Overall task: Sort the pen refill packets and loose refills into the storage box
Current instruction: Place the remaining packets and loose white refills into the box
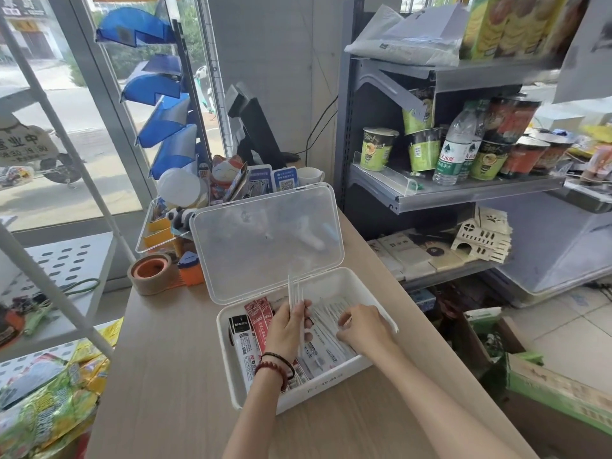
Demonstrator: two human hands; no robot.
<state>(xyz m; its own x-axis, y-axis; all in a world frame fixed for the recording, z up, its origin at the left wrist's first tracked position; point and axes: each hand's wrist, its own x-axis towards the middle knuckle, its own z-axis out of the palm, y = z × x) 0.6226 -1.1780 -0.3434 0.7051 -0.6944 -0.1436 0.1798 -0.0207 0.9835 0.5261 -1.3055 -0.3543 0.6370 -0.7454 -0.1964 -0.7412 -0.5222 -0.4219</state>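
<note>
A white storage box (228, 366) stands on the wooden counter, its clear lid (265, 240) tipped up at the back. Red and black-and-white refill packets (249, 329) lie along its left side. Pale packets and loose refills (331, 313) fill the right side. My left hand (289, 326) is over the middle of the box and grips a bundle of thin white loose refills (294, 291) that points up and away. My right hand (362, 327) reaches into the right side, its curled fingertips on the pale refills; whether it holds one is unclear.
A brown tape roll (150, 272) and an orange dispenser (189, 269) sit left of the lid. Behind the box is a clear organiser (155, 233) with small items, QR stands and a cat figurine. Shelves with cup noodles (377, 149) and bottles stand to the right. Snack bags (46, 392) lie at the lower left.
</note>
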